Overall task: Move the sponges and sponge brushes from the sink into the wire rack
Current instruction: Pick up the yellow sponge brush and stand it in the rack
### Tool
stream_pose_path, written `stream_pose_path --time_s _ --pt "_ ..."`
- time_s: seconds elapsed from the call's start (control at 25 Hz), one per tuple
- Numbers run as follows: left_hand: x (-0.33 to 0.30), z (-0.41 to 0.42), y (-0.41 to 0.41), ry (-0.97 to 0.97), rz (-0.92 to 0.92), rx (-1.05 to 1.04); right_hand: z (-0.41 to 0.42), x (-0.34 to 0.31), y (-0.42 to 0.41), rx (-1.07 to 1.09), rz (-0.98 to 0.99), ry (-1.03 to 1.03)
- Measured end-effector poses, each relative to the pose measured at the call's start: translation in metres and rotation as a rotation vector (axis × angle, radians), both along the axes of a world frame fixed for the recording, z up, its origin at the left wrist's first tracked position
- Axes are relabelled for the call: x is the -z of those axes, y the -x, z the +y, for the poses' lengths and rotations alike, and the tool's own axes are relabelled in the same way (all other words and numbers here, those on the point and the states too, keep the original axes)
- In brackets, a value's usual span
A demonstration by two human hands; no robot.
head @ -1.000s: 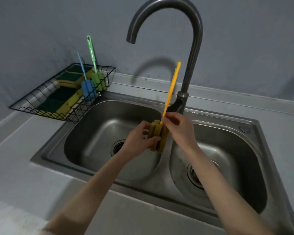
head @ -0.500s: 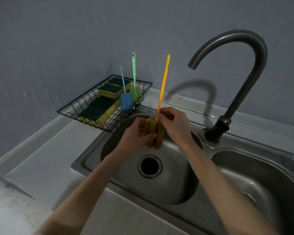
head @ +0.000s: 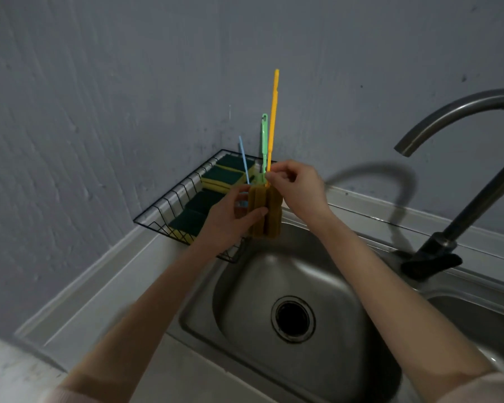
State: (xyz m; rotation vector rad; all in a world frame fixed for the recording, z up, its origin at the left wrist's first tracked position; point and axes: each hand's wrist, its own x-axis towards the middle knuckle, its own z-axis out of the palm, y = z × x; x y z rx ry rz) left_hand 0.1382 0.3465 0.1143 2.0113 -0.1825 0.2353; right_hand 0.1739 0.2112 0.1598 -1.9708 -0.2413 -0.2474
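Observation:
I hold a yellow sponge brush [head: 266, 212] upright over the near right corner of the black wire rack [head: 169, 200]. My left hand [head: 230, 222] grips its ribbed sponge head. My right hand [head: 296, 189] pinches the thin orange handle just above the head. Inside the rack lie several green-and-yellow sponges [head: 220, 177]. A blue sponge brush [head: 244, 161] and a green sponge brush [head: 264, 141] stand in the rack behind my hands, their heads mostly hidden. The left sink basin [head: 317, 274] below holds nothing I can see.
A dark curved faucet [head: 460, 222] rises at the right between the two basins. The grey wall stands close behind the rack. Grey counter runs along the left and front of the sink.
Both hands carried the yellow sponge brush from above the sink divider leftward and away, up to the rack's corner. The view swung left with them.

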Motion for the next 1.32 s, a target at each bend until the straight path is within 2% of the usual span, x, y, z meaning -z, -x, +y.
stream_pose_path --time_s 0.36,0.6,0.92,1.32 --pt "0.003 0.055 -0.055 0.026 0.058 -0.024 0.065 0.007 -0.067 0.036 0.009 0.136" --pt "0.032 0.068 -0.085 0.07 0.212 -0.008 0.081 0.035 -0.095 0.042 0.063 0.21" --pt "0.067 0.065 -0.104 -0.079 0.296 -0.052 0.081 0.071 -0.116 0.048 0.171 0.384" --pt "0.089 0.055 -0.106 -0.182 0.37 0.049 0.081 0.095 -0.125 0.018 0.326 0.61"
